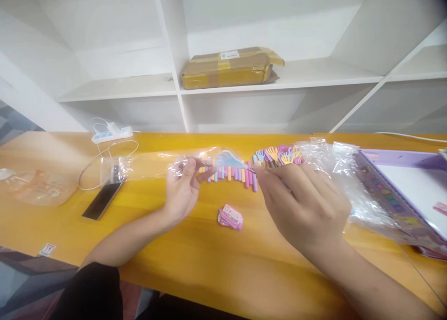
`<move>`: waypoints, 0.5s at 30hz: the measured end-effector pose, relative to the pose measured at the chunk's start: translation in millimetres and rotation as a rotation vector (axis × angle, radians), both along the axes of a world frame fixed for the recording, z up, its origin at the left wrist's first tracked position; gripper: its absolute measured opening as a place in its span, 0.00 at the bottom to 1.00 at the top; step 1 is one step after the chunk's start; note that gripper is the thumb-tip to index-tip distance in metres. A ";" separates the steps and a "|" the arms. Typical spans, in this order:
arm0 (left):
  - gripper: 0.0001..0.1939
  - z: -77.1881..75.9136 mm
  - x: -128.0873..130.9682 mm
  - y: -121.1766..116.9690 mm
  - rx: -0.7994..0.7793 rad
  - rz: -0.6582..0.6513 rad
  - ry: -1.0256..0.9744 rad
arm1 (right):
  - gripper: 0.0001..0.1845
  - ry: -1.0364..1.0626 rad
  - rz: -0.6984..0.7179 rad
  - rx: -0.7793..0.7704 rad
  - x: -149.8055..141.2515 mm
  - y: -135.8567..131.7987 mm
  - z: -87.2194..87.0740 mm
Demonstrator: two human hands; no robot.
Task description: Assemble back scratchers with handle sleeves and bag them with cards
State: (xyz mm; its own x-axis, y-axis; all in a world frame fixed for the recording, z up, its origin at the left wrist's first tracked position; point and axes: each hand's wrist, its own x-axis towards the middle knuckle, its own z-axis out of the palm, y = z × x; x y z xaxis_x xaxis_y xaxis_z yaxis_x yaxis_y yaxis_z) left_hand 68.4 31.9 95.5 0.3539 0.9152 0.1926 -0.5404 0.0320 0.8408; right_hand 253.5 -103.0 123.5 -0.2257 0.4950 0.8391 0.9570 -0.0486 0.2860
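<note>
My left hand (181, 190) is raised over the yellow table (216, 259), fingers pinched on one end of a small clear plastic bag (213, 164). My right hand (300, 203) pinches the bag's other end, so the bag is stretched between both hands. Inside it shows a light blue piece (228, 159). Behind the bag lies a row of pastel sticks (233, 173) in pink, purple and yellow. Small coloured hand-shaped pieces (279, 155) lie just past my right hand.
A small stack of pink cards (230, 216) lies on the table near me. A crumpled plastic wrap (335, 171) and a purple box (408, 190) sit at the right. A dark phone (103, 200), white cable, power strip (111, 133) and empty bag (38, 187) lie left. A taped parcel (230, 68) rests on the white shelf.
</note>
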 end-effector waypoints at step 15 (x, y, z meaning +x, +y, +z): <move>0.11 0.1 -1.3 5.0 0.057 -0.127 -0.012 | 0.04 0.081 0.089 -0.086 12.4 -3.7 3.9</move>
State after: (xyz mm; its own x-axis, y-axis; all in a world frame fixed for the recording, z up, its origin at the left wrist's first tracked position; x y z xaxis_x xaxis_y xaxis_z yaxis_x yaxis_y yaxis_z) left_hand 67.0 36.9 95.6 0.4633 0.8507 0.2484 -0.5454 0.0528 0.8365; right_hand 265.9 -106.7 127.5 -0.2049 0.5472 0.8115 0.9766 0.0592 0.2066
